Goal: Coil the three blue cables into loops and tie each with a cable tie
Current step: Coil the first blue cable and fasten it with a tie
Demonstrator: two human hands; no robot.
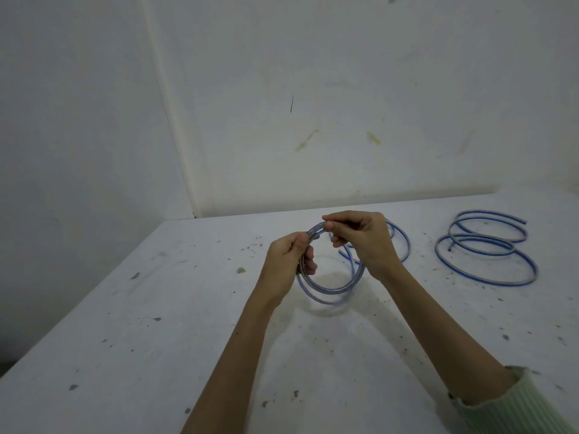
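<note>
A person is holding a coiled blue cable (326, 291) above a speckled white desk (156, 339), the loop standing roughly upright w/ its open face toward the camera, tilted slightly. The L hand (286, 264) is gripping the loop's left side, fingers curled round the bundled turns; the R hand (360, 238) is pinching the top of the loop between thumb and forefinger. Most of the coil is hanging below and between both grips, its bottom just over the desk. A loose end is trailing behind the R hand, toward a second blue cable (404, 245) lying partly hidden behind that hand. A third cable (485, 258) is lying in loose, untied turns well to the right, flat on the desk. Stained white walls are meeting at a corner behind the desk. A pale green sleeve (513, 405) is showing at lower right.
</note>
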